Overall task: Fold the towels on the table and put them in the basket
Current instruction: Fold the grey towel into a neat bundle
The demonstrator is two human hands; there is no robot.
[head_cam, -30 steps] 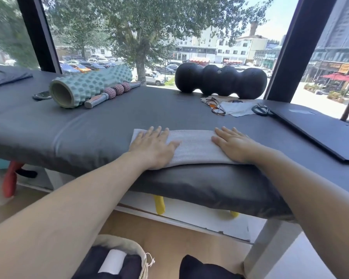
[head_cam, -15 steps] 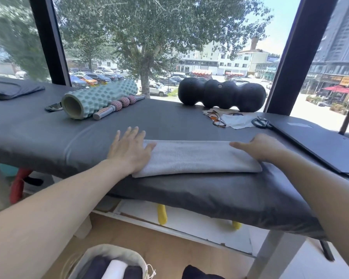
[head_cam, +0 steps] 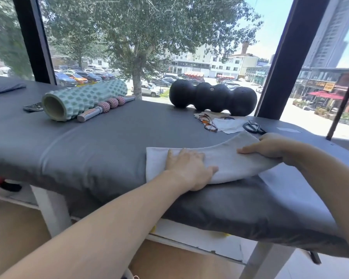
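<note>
A light grey towel, folded into a long strip, lies near the front edge of the dark grey padded table. My left hand presses flat on the towel's left part, fingers spread. My right hand grips the towel's right end and holds it lifted off the table, curling it toward the left. The basket is out of view.
At the back of the table lie a green foam roller, a massage stick with pink balls, a black peanut roller, glasses on a white cloth and scissors. A window stands behind.
My right hand has taken hold of the towel's right end and raised it off the table. My left hand moved inward along the towel. The view shifted left and the basket dropped out of sight.
</note>
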